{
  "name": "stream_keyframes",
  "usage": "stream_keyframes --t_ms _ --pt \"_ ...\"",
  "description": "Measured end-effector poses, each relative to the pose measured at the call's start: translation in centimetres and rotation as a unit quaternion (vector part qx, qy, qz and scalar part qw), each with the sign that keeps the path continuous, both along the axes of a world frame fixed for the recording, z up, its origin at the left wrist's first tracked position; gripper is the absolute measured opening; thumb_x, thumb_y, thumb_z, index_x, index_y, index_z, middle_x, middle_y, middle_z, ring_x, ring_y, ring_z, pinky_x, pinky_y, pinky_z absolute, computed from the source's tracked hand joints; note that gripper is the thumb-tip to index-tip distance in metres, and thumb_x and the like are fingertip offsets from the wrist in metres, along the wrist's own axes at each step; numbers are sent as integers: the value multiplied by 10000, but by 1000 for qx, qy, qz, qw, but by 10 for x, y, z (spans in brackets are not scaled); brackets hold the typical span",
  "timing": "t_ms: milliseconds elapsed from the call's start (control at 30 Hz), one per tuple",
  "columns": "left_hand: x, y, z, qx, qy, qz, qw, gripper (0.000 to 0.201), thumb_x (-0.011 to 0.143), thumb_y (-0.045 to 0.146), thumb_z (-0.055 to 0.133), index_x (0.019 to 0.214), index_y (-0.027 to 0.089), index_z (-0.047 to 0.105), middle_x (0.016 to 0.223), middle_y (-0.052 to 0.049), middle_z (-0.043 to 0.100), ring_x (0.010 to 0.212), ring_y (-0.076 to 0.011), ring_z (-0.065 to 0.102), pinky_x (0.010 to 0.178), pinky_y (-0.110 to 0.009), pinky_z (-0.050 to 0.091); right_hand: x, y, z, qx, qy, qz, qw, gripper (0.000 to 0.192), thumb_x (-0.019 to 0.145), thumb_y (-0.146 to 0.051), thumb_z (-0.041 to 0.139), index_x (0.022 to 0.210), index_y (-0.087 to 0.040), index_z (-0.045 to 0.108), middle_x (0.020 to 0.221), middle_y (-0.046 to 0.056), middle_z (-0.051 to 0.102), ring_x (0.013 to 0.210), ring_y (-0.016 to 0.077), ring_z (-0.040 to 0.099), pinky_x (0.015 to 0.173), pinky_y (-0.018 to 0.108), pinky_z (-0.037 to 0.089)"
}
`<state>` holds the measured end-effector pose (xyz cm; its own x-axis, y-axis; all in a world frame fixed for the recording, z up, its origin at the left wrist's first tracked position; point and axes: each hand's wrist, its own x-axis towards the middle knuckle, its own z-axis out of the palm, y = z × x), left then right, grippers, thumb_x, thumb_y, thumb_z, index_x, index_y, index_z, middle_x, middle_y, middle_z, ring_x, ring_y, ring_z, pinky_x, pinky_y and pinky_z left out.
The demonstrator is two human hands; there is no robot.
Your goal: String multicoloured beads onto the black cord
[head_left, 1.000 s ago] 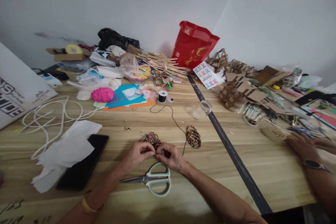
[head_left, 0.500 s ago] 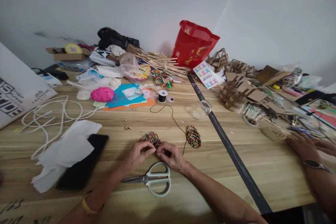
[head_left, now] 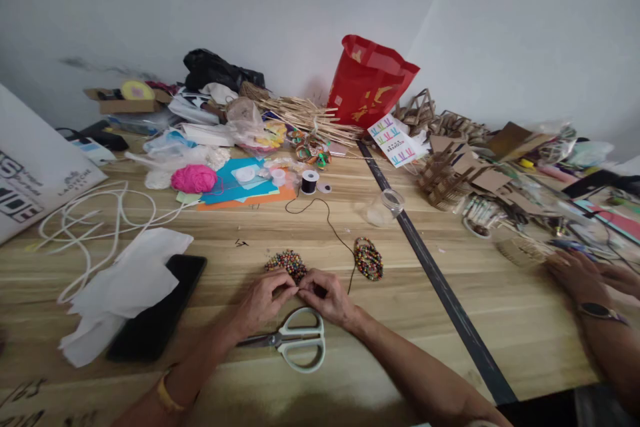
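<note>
My left hand [head_left: 263,298] and my right hand [head_left: 327,295] meet in front of a small pile of multicoloured beads [head_left: 287,263]. Thumb and forefinger are pinched on each, the tips almost touching. Whatever lies between them is too small to make out. A coiled string of beads [head_left: 369,260] rests to the right of my right hand. Black cord [head_left: 331,221] trails from a spool [head_left: 309,181] past that coil, down beside my right hand. Scissors [head_left: 301,340] with pale handles lie just below both hands, blades pointing left.
Left of me are a black phone [head_left: 150,320], crumpled white paper [head_left: 125,273] and a white cable [head_left: 120,213]. A clear cup [head_left: 385,208] lies near the dark strip [head_left: 450,300]. At far right, another person's hands [head_left: 580,273] work by a woven piece [head_left: 523,250]. Craft materials line the back.
My left hand has shifted very slightly, its fingers curling a little more over the pinch. The right hand keeps nearly the same place. The view has tilted a touch.
</note>
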<state>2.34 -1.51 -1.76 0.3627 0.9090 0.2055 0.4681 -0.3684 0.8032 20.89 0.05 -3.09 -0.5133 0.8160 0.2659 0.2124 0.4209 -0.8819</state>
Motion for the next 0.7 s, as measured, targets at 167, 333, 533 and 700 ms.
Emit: stream_keyframes --t_ms 167,333,533,700 --pt "0 0 4 3 -10 17 1000 236 856 282 498 687 160 610 695 -34 628 691 -170 577 681 -267 441 5 1 4 -86 74 -1 994 213 815 -353 617 761 -148 615 657 14 572 582 107 493 540 216 390" --pt "-3 3 5 -4 -31 63 998 235 835 303 514 674 164 615 667 -23 647 644 -163 580 636 -248 447 22 15 7 -326 214 16 921 272 699 -374 742 744 -159 582 573 -28 551 415 54 417 393 156 316" --pt "-8 6 4 2 -36 99 994 228 814 302 529 663 164 630 640 -20 649 619 -161 588 619 -242 452 41 32 13 -366 327 126 862 293 667 -354 761 681 -166 537 541 -42 448 441 67 396 358 140 276" --pt "-12 8 4 6 -40 117 992 232 822 299 520 670 163 629 653 -27 648 642 -166 599 632 -248 457 52 40 14 -362 397 154 829 339 656 -362 752 623 -184 465 561 -50 346 461 72 335 334 121 229"
